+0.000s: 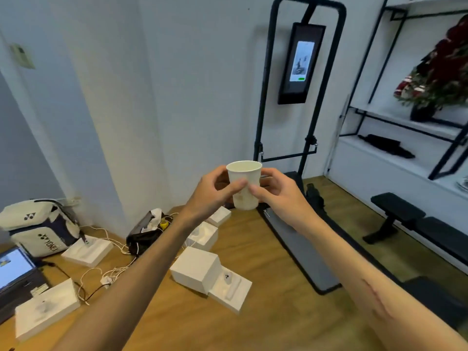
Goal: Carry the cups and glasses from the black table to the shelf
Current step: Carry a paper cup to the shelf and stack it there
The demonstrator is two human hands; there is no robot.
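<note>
Mid-carry, by the look of it: white paper cup (244, 184) held upright in the air between left hand (211, 191) and right hand (277, 192), each grip pinching its wall with thumb and curled fingers, above the wooden desk (253, 312). Next: turn right towards the shelf (395, 148), set down on a bare spot, keep level.

One paper cup (244, 184), five white boxes (195, 268), one laptop (15, 272).

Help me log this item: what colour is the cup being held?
The paper cup is plain white or off-white, seen in the head view.
</note>
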